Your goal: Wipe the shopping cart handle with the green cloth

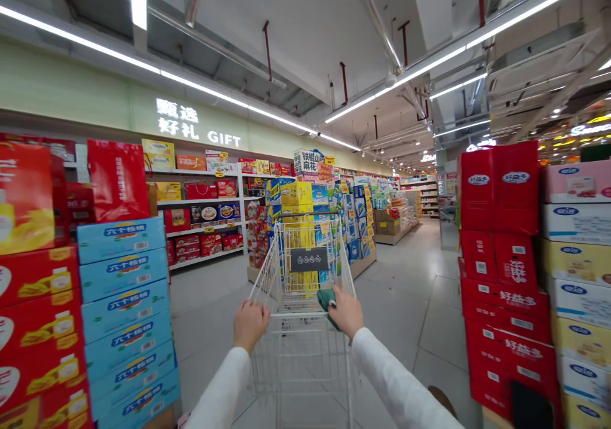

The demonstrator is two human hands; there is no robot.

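A white wire shopping cart [305,270] stands in front of me in a supermarket aisle, its basket looking empty. My left hand [250,324] is closed around the left end of the cart's push bar. My right hand [346,311] is closed on the right end of the bar and also holds a small green object [326,299] against it. Both arms wear white sleeves. A dark sign hangs on the cart's front panel.
Stacks of blue and red cartons [126,314] stand close on the left. Red and pastel boxes [513,270] are stacked on the right. A pallet display of yellow and blue boxes [305,203] sits straight ahead. Gift shelves [205,216] line the left wall. Grey floor [410,289] runs ahead to the right.
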